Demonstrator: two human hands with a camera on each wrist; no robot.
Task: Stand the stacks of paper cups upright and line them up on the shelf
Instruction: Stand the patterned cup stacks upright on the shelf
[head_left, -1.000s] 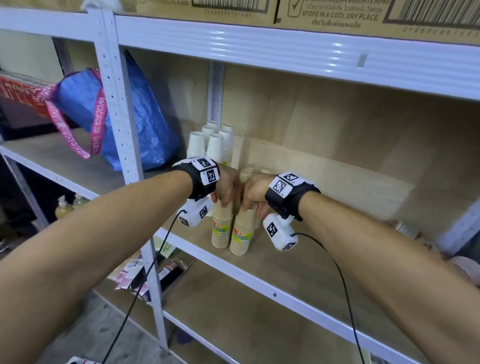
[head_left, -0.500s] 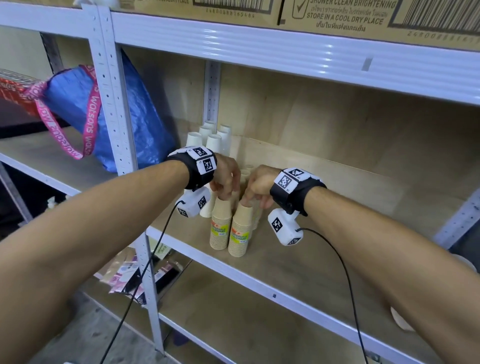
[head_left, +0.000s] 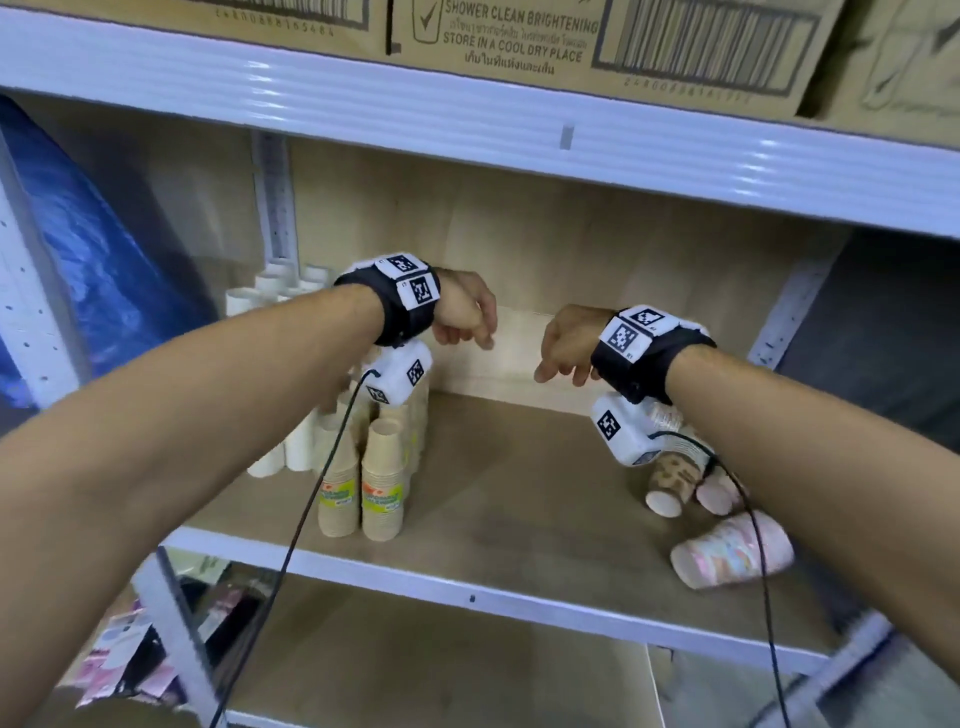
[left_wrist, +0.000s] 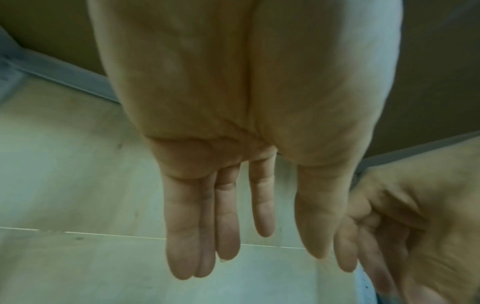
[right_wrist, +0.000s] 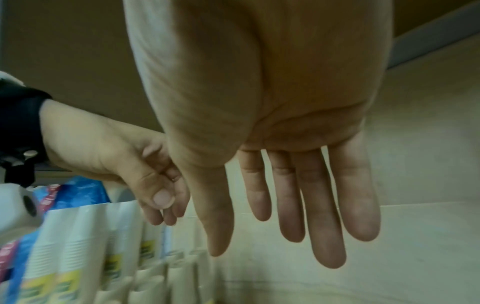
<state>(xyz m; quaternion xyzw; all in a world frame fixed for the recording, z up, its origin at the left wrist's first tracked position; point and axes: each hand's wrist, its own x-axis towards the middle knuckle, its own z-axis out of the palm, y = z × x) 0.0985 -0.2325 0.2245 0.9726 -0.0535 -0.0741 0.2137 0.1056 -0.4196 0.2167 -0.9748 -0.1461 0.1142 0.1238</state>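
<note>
Two brown paper-cup stacks (head_left: 383, 480) with yellow-green labels stand upright side by side near the shelf's front edge, with more brown stacks behind them. Tall white cup stacks (head_left: 272, 460) stand to their left and further back. At the right, a pink patterned stack (head_left: 732, 551), a brown patterned stack (head_left: 670, 478) and another pink stack (head_left: 719, 493) lie on their sides. My left hand (head_left: 467, 338) hangs above the upright stacks, fingers straight and empty (left_wrist: 259, 257). My right hand (head_left: 558, 371) hovers mid-shelf, open and empty (right_wrist: 272, 246). The upright stacks (right_wrist: 116, 257) show in the right wrist view.
The wooden shelf board (head_left: 519, 493) has bare room between the upright stacks and the lying ones. A white metal beam (head_left: 467, 114) with cardboard boxes (head_left: 519, 36) on it runs overhead. A blue bag (head_left: 104, 270) fills the bay to the left, beyond a white upright post (head_left: 31, 322).
Both hands have let go of the tops of the brown stacks and risen, the right one moving right. The view has swung right, bringing the lying stacks into sight.
</note>
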